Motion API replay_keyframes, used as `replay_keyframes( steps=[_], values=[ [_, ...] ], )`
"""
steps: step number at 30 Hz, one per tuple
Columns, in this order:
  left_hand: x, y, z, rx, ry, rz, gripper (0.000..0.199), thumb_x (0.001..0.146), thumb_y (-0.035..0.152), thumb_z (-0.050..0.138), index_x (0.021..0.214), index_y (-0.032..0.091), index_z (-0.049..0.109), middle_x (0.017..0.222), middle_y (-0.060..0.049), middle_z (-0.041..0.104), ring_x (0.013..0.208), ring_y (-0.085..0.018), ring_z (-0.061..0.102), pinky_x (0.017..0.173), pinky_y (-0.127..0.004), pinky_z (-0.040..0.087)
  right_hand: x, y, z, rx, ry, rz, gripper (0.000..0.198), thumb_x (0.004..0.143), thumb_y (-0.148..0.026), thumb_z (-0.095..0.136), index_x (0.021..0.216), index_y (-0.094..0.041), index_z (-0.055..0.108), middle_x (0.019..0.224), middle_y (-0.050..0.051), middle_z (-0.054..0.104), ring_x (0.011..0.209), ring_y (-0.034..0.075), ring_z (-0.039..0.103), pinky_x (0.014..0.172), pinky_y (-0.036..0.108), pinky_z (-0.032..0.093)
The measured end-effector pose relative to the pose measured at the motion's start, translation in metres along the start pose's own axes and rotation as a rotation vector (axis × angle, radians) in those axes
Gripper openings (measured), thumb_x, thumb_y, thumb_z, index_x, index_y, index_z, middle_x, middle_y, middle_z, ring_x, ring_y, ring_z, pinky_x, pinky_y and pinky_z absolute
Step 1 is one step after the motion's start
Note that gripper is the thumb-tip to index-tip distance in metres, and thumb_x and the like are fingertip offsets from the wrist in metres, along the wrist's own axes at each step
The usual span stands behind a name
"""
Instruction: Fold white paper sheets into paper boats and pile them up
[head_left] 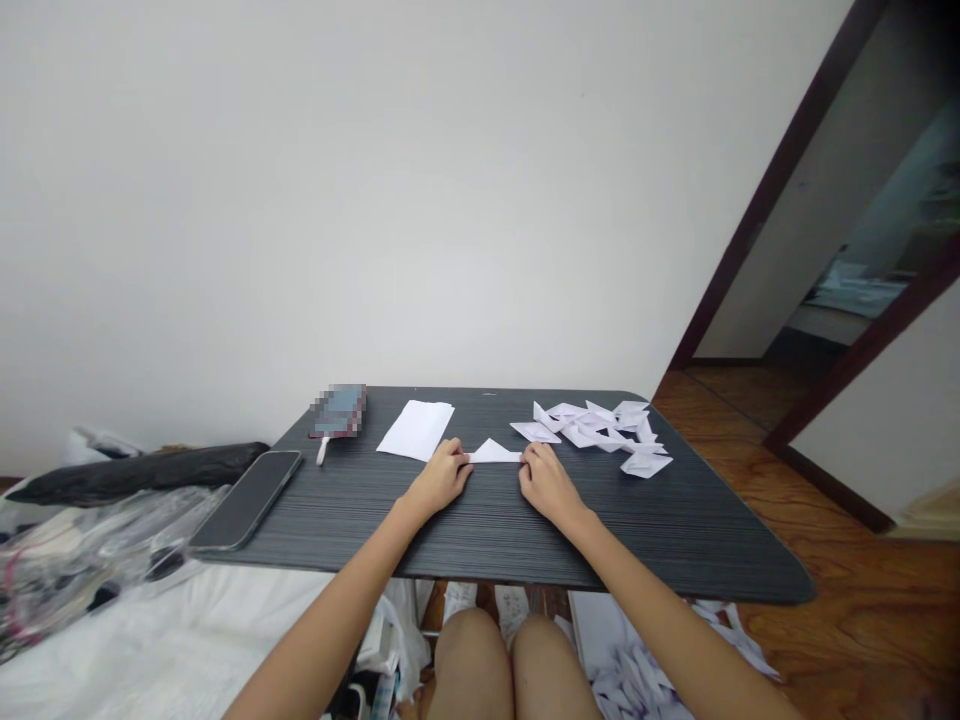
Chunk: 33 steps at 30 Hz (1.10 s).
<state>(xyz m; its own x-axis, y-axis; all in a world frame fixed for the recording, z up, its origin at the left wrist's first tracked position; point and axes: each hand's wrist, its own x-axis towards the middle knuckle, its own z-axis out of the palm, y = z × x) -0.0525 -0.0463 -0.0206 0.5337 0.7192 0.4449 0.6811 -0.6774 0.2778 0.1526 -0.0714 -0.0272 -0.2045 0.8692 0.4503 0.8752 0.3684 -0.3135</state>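
A folded piece of white paper (491, 453) lies on the dark table, its peak pointing away from me and a straight edge toward me. My left hand (446, 474) pinches its left end, and my right hand (546, 480) pinches its right end. Fingers cover both tips of the paper. Just beyond my left hand rests a stack of white paper sheets (416, 428). To the right of my right hand, several folded white paper pieces (600, 428) lie in a loose pile.
The dark table (495, 540) stands against a white wall. A phone (247, 502) lies at its left edge, near a blurred-out handled object (337, 412). Left of it are a long black bundle (142, 474) and plastic bags. More folded papers (637, 682) lie below the table.
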Motion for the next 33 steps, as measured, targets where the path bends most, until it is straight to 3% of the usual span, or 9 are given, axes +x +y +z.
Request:
replay_keyframes(
  steps=[5,10,13,17,19,21,24,28,33],
  values=[
    [0.010,-0.004,0.013,-0.097,0.082,-0.077,0.014,0.077,0.018,0.045,0.074,0.013,0.058,0.080,-0.006,0.047,0.077,-0.015,0.046,0.073,-0.030,0.040,0.020,0.001,0.016,0.019,-0.011,0.108,0.032,0.075,-0.034,0.045,0.100,-0.014,0.051,0.101,0.011,0.048,0.095,0.025,0.040,0.079,0.038,0.033],
    [0.027,-0.011,0.018,-0.209,0.115,-0.138,0.007,0.071,0.015,0.050,0.073,0.013,0.056,0.074,-0.003,0.047,0.070,-0.013,0.046,0.068,-0.028,0.040,0.040,0.002,0.032,0.150,-0.038,0.258,0.025,0.066,-0.036,0.056,0.083,-0.017,0.055,0.093,0.008,0.050,0.095,0.026,0.041,0.079,0.041,0.031],
    [0.037,-0.018,0.022,-0.353,0.179,-0.200,0.017,0.068,0.016,0.054,0.084,0.014,0.056,0.077,-0.003,0.049,0.064,-0.010,0.046,0.062,-0.025,0.041,0.045,0.006,0.034,0.325,0.052,0.211,0.015,0.068,-0.030,0.053,0.075,-0.017,0.054,0.086,0.006,0.052,0.090,0.023,0.045,0.079,0.038,0.033],
    [0.049,-0.024,0.027,-0.704,0.360,-0.426,0.030,0.067,0.023,0.057,0.095,0.012,0.051,0.075,-0.003,0.052,0.057,-0.008,0.049,0.053,-0.021,0.040,0.050,0.011,0.029,0.632,0.220,0.130,0.013,0.073,-0.029,0.046,0.072,-0.017,0.052,0.077,0.004,0.055,0.078,0.018,0.051,0.073,0.031,0.038],
    [0.051,-0.021,0.026,-0.925,0.324,-0.510,0.027,0.071,0.031,0.053,0.086,0.009,0.053,0.066,-0.003,0.054,0.049,-0.007,0.048,0.046,-0.020,0.036,0.052,0.012,0.028,0.732,0.244,0.144,0.014,0.073,-0.030,0.046,0.073,-0.018,0.052,0.074,0.003,0.056,0.073,0.017,0.053,0.067,0.029,0.040],
    [0.051,-0.016,0.023,-1.143,0.196,-0.495,0.032,0.074,0.039,0.048,0.075,0.007,0.053,0.066,-0.006,0.056,0.046,-0.007,0.049,0.041,-0.019,0.032,0.053,0.010,0.028,0.816,0.219,0.140,0.015,0.074,-0.032,0.046,0.074,-0.018,0.051,0.069,0.001,0.055,0.064,0.015,0.053,0.059,0.025,0.041],
    [0.050,-0.005,0.016,-1.334,0.197,-0.439,0.037,0.075,0.043,0.047,0.072,0.006,0.053,0.070,-0.011,0.059,0.049,-0.009,0.053,0.043,-0.020,0.034,0.054,0.008,0.028,0.907,0.186,0.143,0.017,0.074,-0.034,0.047,0.077,-0.018,0.050,0.060,-0.001,0.053,0.048,0.010,0.046,0.048,0.022,0.038],
    [0.048,0.000,0.013,-1.422,0.195,-0.389,0.031,0.068,0.033,0.060,0.086,0.009,0.052,0.071,-0.007,0.061,0.054,-0.011,0.057,0.048,-0.020,0.038,0.054,0.006,0.026,0.967,0.172,0.128,0.017,0.075,-0.034,0.047,0.078,-0.018,0.050,0.054,-0.003,0.050,0.043,0.008,0.041,0.045,0.021,0.035],
    [0.048,-0.006,0.016,-1.433,0.120,-0.464,0.031,0.072,0.038,0.055,0.071,0.006,0.055,0.066,-0.009,0.061,0.050,-0.011,0.057,0.044,-0.019,0.038,0.054,0.006,0.023,0.942,0.212,0.059,0.012,0.074,-0.030,0.049,0.076,-0.018,0.051,0.064,-0.001,0.049,0.052,0.009,0.048,0.050,0.022,0.039]
  ],
)
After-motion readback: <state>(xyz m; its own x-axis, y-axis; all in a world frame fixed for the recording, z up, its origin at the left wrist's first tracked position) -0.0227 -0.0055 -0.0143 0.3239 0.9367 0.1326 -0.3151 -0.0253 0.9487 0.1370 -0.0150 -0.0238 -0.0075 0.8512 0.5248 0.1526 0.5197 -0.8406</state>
